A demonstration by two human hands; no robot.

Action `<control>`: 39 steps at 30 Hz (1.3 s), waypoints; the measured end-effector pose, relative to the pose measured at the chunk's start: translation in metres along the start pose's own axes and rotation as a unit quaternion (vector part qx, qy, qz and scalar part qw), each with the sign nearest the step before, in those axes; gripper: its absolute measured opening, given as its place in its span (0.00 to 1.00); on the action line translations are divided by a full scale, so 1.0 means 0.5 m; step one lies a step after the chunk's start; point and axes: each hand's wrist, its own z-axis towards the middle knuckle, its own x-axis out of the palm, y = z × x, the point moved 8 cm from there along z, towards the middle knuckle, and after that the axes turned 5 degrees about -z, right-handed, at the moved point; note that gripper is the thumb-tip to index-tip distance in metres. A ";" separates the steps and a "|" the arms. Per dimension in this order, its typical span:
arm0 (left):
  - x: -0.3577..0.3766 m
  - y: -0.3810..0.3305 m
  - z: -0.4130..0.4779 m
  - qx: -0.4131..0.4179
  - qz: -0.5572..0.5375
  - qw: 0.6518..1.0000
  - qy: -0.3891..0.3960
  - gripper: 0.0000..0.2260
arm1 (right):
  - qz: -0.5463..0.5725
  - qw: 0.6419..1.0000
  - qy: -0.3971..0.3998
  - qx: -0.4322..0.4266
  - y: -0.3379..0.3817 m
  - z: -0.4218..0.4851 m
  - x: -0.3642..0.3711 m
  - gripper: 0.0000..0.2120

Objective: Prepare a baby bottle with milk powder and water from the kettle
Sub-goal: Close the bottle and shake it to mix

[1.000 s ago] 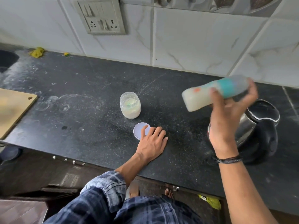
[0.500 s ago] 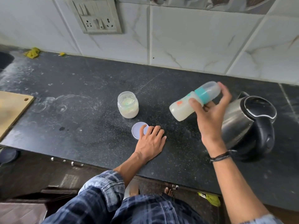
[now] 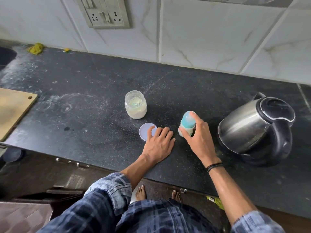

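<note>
The baby bottle, with a teal collar, clear cap and milky liquid inside, stands upright on the dark counter. My right hand grips it from the right side. My left hand lies flat on the counter beside the bottle, its fingertips touching the jar's pale round lid. The open jar of milk powder stands behind the lid. A steel kettle with a black lid and handle sits to the right.
A wooden cutting board lies at the left edge of the counter. Yellow scraps sit at the back left by the tiled wall, and a socket plate is mounted above. The counter's front edge runs just before my feet.
My right hand brought the bottle down from a tilted, raised position near the kettle and now holds it upright on the counter. My left hand stayed on the lid.
</note>
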 end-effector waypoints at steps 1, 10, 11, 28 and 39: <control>0.000 0.000 0.000 0.000 0.000 1.000 -0.001 0.14 | -0.004 1.000 -0.007 -0.003 0.001 -0.001 0.001 0.36; -0.001 0.000 0.000 -0.003 0.006 1.000 0.005 0.14 | 0.036 0.998 -0.018 0.051 -0.009 0.000 0.012 0.48; -0.002 0.000 0.001 -0.004 0.005 1.000 0.009 0.14 | 0.032 0.998 -0.018 0.043 -0.004 0.003 0.011 0.47; -0.005 -0.001 0.001 -0.011 0.005 1.000 0.004 0.13 | 0.440 0.866 -0.235 0.041 0.093 0.067 -0.227 0.46; -0.012 -0.007 0.000 -0.006 0.004 1.000 0.001 0.14 | 0.401 0.888 -0.226 0.016 0.123 0.103 -0.240 0.47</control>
